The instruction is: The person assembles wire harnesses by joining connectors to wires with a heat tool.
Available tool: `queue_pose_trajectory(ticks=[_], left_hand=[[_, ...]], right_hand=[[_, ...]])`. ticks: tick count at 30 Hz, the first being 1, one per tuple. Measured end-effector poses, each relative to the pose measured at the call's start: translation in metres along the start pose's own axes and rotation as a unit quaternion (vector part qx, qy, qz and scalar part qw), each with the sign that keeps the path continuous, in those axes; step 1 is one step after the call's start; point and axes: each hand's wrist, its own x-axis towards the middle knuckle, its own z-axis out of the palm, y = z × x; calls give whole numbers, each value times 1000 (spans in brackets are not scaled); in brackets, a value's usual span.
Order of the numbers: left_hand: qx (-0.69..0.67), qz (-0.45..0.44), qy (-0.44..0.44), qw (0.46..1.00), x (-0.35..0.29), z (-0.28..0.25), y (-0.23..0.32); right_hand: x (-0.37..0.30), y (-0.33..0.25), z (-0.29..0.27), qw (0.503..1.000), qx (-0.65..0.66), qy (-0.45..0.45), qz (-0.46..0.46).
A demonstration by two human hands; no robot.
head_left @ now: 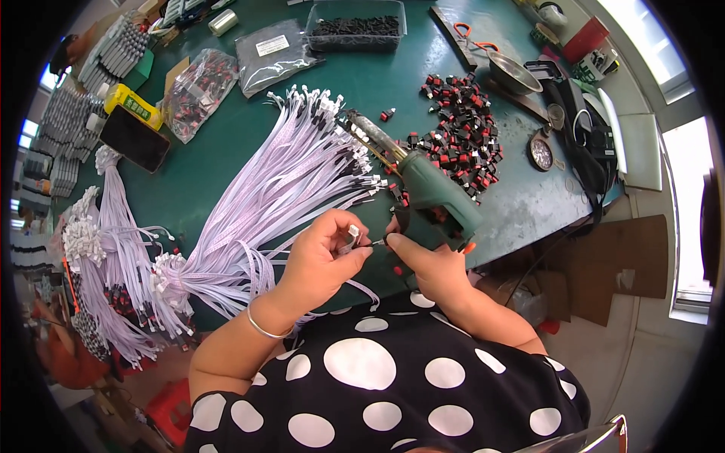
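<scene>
Close to my body, my left hand (328,253) is closed around a flat white cable, and its white connector (353,230) sticks up between the fingers. My right hand (432,266) pinches something small right beside it; a thin bit shows between the two hands, but its kind is hidden. Just beyond the right hand lies a green tool like a heat gun (442,198) with a metal barrel. Many white ribbon cables (257,177) fan out to the left, with white connectors and black tips at the far end. A pile of small red-and-black rocker switches (464,132) spreads beyond the green tool.
At the back stands a clear tub (356,34) of small black pieces, beside a grey bag (273,54). A phone (136,139) leans near a yellow bottle (134,106) at left. Orange-handled scissors (472,39) and a metal bowl (515,73) sit at far right.
</scene>
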Motion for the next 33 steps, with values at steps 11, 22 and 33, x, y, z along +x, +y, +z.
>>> queue_pose_trajectory(ticks=[11, 22, 33], left_hand=[[113, 41, 42, 992, -2, 6, 0], [234, 162, 46, 958, -6, 9, 0], [-58, -165, -65, 983, 2, -2, 19]], right_hand=[[-5, 5, -7, 999, 9, -3, 39], [-9, 6, -8, 996, 76, 23, 34], [-11, 19, -22, 929, -318, -33, -187]])
